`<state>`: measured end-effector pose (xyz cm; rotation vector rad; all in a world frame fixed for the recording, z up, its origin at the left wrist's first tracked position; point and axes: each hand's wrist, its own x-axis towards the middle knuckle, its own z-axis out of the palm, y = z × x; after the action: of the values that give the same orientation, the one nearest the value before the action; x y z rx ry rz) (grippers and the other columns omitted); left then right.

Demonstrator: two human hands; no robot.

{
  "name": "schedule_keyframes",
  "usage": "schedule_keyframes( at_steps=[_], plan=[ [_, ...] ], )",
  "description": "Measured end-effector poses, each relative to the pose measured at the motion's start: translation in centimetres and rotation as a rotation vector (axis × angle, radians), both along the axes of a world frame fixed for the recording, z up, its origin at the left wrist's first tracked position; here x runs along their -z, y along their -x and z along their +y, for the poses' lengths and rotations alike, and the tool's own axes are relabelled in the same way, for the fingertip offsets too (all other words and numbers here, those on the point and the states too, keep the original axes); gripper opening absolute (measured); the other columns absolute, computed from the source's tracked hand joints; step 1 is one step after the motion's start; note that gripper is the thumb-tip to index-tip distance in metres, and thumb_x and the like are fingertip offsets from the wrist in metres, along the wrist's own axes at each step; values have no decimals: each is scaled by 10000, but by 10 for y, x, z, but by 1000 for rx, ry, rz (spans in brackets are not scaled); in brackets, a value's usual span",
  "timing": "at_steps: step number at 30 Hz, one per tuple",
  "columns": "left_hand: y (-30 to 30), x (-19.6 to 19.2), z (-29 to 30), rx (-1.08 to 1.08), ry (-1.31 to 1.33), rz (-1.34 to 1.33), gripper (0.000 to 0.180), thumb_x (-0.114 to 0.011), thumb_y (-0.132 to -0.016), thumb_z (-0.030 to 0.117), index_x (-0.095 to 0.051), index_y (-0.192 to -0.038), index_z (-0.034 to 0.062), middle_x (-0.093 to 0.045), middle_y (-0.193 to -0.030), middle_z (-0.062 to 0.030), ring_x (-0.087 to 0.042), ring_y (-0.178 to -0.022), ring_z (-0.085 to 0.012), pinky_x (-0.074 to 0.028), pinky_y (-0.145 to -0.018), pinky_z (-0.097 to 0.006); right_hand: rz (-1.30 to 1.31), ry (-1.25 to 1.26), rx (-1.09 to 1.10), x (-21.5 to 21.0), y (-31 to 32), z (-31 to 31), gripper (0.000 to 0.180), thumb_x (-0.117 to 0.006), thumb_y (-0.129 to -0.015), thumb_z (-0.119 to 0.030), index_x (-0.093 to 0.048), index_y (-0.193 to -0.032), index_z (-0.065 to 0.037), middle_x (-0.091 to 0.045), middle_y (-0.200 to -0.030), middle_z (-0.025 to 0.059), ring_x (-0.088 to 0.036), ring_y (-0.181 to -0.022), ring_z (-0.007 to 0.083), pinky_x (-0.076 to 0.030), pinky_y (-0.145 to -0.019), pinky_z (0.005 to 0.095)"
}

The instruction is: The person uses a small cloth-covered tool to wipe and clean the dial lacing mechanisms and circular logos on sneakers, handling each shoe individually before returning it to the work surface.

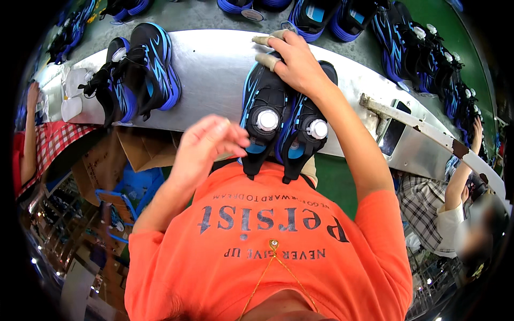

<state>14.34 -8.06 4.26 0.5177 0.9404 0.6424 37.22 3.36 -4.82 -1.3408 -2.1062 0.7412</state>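
Observation:
A pair of black and blue sneakers, a left shoe [262, 99] and a right shoe [313, 107], lies side by side before me with toes pointing away. Each has thin black cord lacing and a round white dial-like piece on the tongue. My right hand [297, 61] reaches over the toes and grips the front of the left shoe; pale covers sit on several of its fingertips. Just left of the heels, my left hand [209, 142] hovers in the air with fingers loosely bent and apart, slightly blurred, and nothing visible in it.
The pair rests on a metal bench [209, 64]. Another sneaker pair [142, 75] stands at left, and more shoes [423, 59] line a green belt behind. A phone [393, 128] lies at right beside a worn metal bar [428, 120]. Co-workers' arms [455, 176] show at both sides; cardboard boxes [144, 150] sit below.

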Motion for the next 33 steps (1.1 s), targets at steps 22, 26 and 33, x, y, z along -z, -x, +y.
schedule_keyframes(
  at_steps=[22, 26, 33],
  plan=[
    [-100, 21, -19, 972, -1077, 964, 291, -555, -927, 378, -659, -1068, 145, -602, -768, -146, -618, -693, -304, -495, -565, -424, -643, -129, 126, -81, 40, 111, 738, -633, -663, -743, -683, -1113, -160, -650, -972, 198, -632, -934, 338, -508, -783, 413],
    [-82, 42, -19, 786, -1376, 956, 227, -546, -912, 297, -659, -842, 113, -593, -659, -84, -605, -563, -289, -477, -477, -408, -717, -146, 65, -40, 70, 125, 597, -686, -661, -671, -712, -1005, -182, -657, -926, 131, -610, -966, 300, -388, -877, 391],
    [-18, -7, 41, 803, -1452, 945, 237, -478, -911, 196, -642, -868, 31, -658, -732, -144, -646, -654, -337, -503, -558, -460, -566, -153, 114, -37, -18, 128, 650, -679, -636, -716, -717, -961, -155, -662, -886, 118, -626, -908, 265, -405, -830, 400]
  ],
)
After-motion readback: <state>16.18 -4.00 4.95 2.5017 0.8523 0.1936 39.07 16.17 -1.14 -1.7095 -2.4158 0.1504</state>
